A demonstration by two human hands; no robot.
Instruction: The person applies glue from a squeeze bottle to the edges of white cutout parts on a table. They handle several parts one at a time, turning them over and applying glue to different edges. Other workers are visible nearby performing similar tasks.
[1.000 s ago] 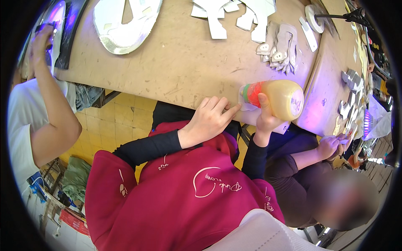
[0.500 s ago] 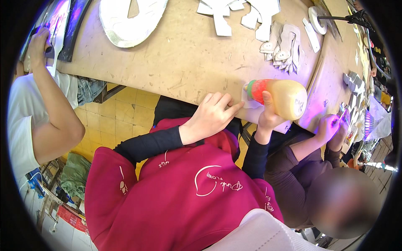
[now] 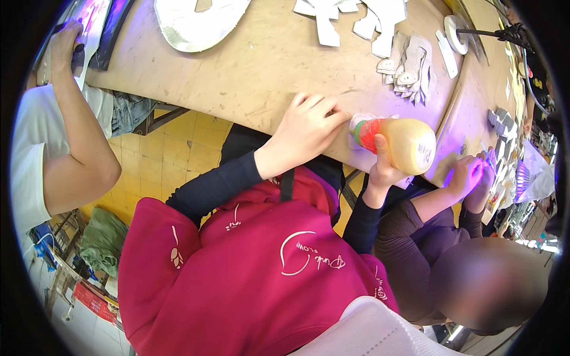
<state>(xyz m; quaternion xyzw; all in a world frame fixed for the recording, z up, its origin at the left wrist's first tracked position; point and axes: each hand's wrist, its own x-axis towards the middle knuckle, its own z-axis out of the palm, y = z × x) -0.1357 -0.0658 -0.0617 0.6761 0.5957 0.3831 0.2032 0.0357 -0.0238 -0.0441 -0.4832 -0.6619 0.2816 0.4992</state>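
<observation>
My right hand (image 3: 385, 169) is closed round a squeeze bottle (image 3: 411, 145) of cream-yellow plastic with a red band and a green neck. The bottle is tilted, its neck pointing left over a thin white piece (image 3: 360, 120) at the table's front edge. At the left side of that piece, my left hand (image 3: 310, 129) has its fingers bent and close together, the fingertips at the piece's edge. Its thumb is hidden beneath. The bottle's tip is hidden too, so I cannot tell whether it touches the piece.
On the tan table (image 3: 237, 74) lie a large white rounded piece (image 3: 199, 29), white cut pieces (image 3: 326, 26) and stacked grey-beige pieces (image 3: 409, 71). A co-worker in brown (image 3: 415, 237) works close on my right; another in white (image 3: 83, 136) is at the left.
My left hand has moved slightly up and right, nearer the bottle's neck. The white piece shows more above the neck. The bottle stays in my right hand.
</observation>
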